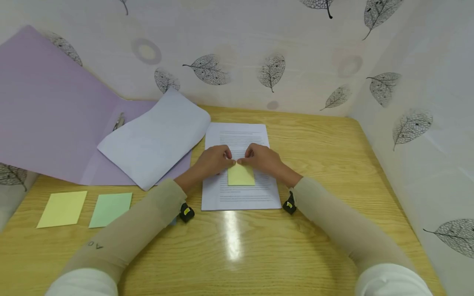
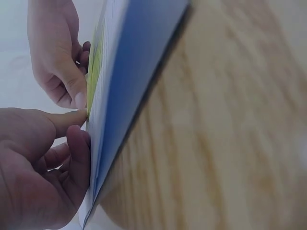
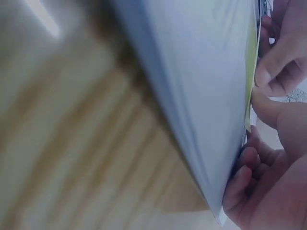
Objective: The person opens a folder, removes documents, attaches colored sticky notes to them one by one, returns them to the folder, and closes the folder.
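Note [image 1: 241, 176] partly under left grip [image 1: 214, 159], right grip [image 1: 264, 158]

Two yellow notes [image 1: 240, 176] [image 1: 62, 209], one green note [image 1: 109, 207], one folder [image 1: 48, 90]

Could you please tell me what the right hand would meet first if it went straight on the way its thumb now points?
The left hand, most likely: its thumb lies directly ahead of that of the right hand at the yellow note, though whether the two touch is unclear.

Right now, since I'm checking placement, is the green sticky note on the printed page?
No, the green sticky note lies on the wood-grain tabletop, off the printed page.
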A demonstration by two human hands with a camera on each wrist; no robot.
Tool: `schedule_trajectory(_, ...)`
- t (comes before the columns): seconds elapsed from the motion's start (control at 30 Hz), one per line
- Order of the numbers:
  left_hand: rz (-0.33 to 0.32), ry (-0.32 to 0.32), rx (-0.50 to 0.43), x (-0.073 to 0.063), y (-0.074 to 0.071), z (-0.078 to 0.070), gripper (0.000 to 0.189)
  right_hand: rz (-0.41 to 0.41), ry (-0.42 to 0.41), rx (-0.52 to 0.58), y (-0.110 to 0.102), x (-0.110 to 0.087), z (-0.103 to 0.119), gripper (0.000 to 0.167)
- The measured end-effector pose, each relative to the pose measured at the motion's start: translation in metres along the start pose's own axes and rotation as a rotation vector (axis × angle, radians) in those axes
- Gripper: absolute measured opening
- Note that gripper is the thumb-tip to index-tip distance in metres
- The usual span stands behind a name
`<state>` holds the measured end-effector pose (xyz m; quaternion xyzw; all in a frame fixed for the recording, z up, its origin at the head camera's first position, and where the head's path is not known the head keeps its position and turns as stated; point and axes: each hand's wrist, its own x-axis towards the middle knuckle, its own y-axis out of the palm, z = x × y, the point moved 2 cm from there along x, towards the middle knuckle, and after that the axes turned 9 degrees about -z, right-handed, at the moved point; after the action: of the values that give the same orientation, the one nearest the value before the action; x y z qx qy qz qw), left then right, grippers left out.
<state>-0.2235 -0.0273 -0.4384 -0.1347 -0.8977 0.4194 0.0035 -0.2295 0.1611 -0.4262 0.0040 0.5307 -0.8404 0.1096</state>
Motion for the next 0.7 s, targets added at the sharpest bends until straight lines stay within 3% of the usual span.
schedule_trajectory(0.43, 0.023, 0.038, -0.125, -0.001, -0.003, 0.011, 0.018, -0.003, 0.024, 0.048, -0.022, -0.009, -0.032, 0.026)
schedule_trajectory(0.6, 0.038, 0.014, -0.177, -0.003, -0.005, 0.013, 0.020, 0.018, -0.030, 0.142, -0.028, -0.005, -0.046, 0.035)
schedule_trajectory(0.7, 0.050, -0.010, -0.219, -0.003, -0.003, 0.014, 0.022, 0.026, -0.089, 0.098, -0.035, -0.005, -0.060, 0.048)
